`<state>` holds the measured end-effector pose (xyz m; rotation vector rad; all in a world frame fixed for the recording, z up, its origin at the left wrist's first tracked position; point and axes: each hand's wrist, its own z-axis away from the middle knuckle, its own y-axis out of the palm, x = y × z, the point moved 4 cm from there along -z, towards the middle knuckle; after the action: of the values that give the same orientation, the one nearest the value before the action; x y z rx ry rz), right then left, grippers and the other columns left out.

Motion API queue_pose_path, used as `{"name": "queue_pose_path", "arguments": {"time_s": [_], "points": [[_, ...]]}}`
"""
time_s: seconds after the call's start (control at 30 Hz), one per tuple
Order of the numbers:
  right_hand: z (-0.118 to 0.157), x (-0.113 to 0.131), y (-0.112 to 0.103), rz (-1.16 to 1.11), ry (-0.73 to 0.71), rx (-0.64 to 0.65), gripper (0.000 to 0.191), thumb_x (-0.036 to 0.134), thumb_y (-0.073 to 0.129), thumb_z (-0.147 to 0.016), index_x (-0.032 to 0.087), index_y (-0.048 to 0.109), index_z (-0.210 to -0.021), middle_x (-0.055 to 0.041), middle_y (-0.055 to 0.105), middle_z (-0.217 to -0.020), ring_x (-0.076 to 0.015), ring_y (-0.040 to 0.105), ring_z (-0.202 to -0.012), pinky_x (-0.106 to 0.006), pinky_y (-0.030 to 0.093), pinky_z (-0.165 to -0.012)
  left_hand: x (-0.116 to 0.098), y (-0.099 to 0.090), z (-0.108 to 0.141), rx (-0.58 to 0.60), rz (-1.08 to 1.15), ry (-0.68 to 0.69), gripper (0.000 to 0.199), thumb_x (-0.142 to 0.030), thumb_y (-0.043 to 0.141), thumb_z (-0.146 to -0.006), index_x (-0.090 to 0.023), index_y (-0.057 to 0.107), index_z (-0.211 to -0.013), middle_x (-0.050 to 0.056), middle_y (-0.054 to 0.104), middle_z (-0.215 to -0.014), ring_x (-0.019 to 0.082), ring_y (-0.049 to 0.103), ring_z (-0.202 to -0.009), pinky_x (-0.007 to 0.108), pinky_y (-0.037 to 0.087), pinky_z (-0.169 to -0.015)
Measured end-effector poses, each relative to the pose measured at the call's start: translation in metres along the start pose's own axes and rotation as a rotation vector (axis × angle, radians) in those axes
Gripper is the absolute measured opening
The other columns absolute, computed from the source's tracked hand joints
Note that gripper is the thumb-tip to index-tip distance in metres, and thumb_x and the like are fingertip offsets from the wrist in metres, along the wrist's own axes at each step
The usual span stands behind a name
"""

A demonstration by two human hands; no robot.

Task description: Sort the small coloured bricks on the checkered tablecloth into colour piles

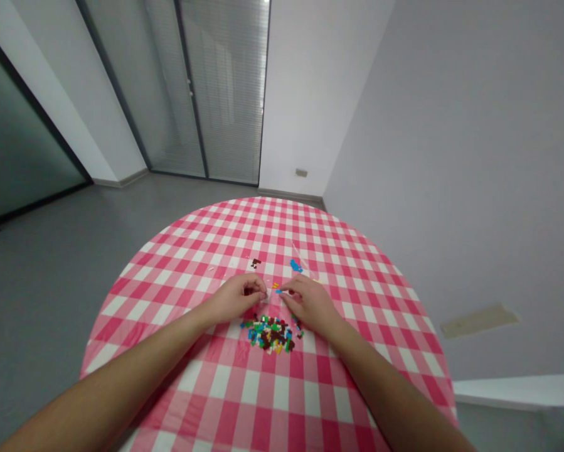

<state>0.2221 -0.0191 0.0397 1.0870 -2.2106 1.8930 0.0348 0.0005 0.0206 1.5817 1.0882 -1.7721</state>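
Note:
My left hand (237,297) is closed in a pinch over the table, thumb and forefinger together. Something pale shows at its fingertips, too small to name. Facing it, my right hand (312,304) pinches a small blue toy brick (278,291) between thumb and forefinger. A few yellow bricks (275,285) lie just beyond, between the two hands. Nearer to me, a loose pile of mixed small toy bricks (270,334) in green, blue, brown, white, red and yellow spreads below my hands. Past my right hand sits a blue group of bricks (295,265), and past my left a dark brown group (256,263).
The round table wears a pink and white checked cloth (244,402). A clear, thin plastic-looking strip (300,252) lies beyond my right hand. A grey wall (474,157) stands close on the right, and glass doors (220,94) are at the back.

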Motion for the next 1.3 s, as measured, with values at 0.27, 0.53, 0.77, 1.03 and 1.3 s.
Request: {"name": "queue_pose_path", "arguments": {"time_s": [0.27,0.53,0.77,1.03,1.3], "points": [[-0.007,-0.045,-0.014,0.229,0.334,0.046,0.022,0.027,0.058,-0.094,0.019,0.076,-0.104,-0.0087,0.073,-0.100,-0.0218,0.066,-0.092,-0.030,0.048,-0.077,-0.004,-0.005,0.000,-0.033,-0.154,0.011,0.009,-0.013,0.057,-0.078,-0.018,0.065,-0.078,0.002,0.067,-0.074,0.014,0.059,-0.067,0.027,0.046,-0.063],[-0.004,-0.026,-0.016,0.327,0.227,0.177,0.029,0.026,0.048,-0.099,0.021,0.074,-0.112,-0.0085,0.070,-0.107,-0.0194,0.065,-0.095,-0.027,0.047,-0.079,-0.002,-0.014,0.001,-0.005,-0.285,0.008,0.012,-0.016,0.058,-0.080,-0.017,0.069,-0.083,0.004,0.071,-0.079,0.015,0.062,-0.070,0.027,0.046,-0.065],[-0.008,-0.039,-0.004,0.410,0.201,0.119,0.034,0.029,0.042,-0.101,0.022,0.069,-0.122,-0.0129,0.065,-0.100,-0.0229,0.064,-0.084,-0.029,0.046,-0.065,-0.016,-0.014,0.007,0.193,-0.411,0.058,0.017,-0.015,0.057,-0.079,-0.017,0.073,-0.083,0.004,0.074,-0.082,0.016,0.065,-0.072,0.026,0.048,-0.067],[-0.009,-0.035,-0.008,0.264,0.169,0.053,0.032,0.024,0.048,-0.099,0.020,0.069,-0.122,-0.0138,0.066,-0.102,-0.0248,0.064,-0.088,-0.032,0.049,-0.070,-0.014,-0.016,0.013,0.380,-0.552,0.083,0.012,-0.016,0.063,-0.079,-0.018,0.075,-0.081,0.002,0.070,-0.074,0.014,0.059,-0.062,0.023,0.038,-0.055],[0.008,-0.004,-0.021,-0.197,-0.019,0.394,0.022,0.009,0.060,-0.080,0.021,0.079,-0.084,-0.0025,0.076,-0.080,-0.0151,0.067,-0.071,-0.025,0.049,-0.067,-0.011,-0.013,0.013,0.416,-0.557,0.074,0.017,-0.010,0.059,-0.078,-0.018,0.074,-0.078,0.001,0.070,-0.072,0.014,0.060,-0.063,0.023,0.039,-0.057]]}}
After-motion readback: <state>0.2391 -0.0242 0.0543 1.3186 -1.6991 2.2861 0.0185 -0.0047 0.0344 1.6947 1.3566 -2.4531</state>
